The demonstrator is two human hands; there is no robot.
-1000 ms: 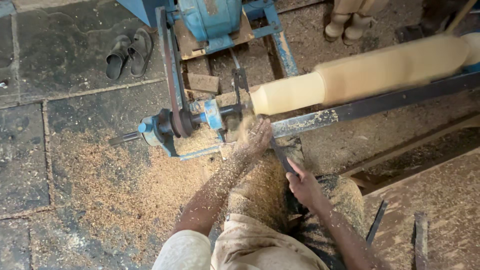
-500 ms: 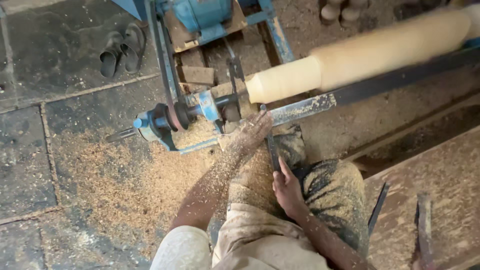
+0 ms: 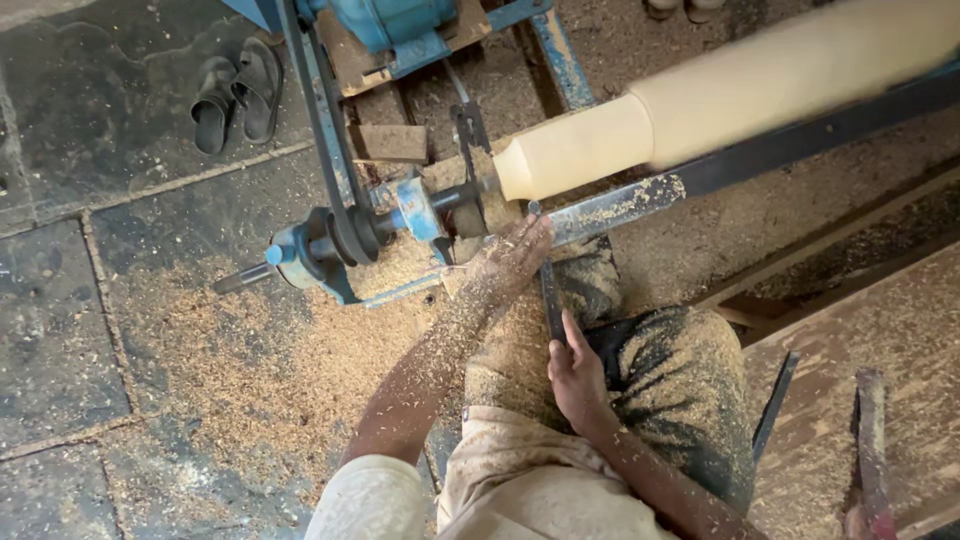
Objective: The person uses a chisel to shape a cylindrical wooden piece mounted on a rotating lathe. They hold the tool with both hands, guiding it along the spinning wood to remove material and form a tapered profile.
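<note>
The long dark steel chisel (image 3: pixel 550 295) is gripped by the right hand (image 3: pixel 577 372) and steadied at twelve o'clock by the left hand (image 3: pixel 510 262); fingers could be caught if the pale blurred wooden cylinder (image 3: pixel 720 100) grabs it.

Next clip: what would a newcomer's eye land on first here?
The long pale wooden workpiece stretching from centre to upper right on a blue lathe. Below its tapered end, the left hand steadies a dark chisel on the tool rest, and the right hand grips its handle. Sawdust covers the stone floor at left.
</note>
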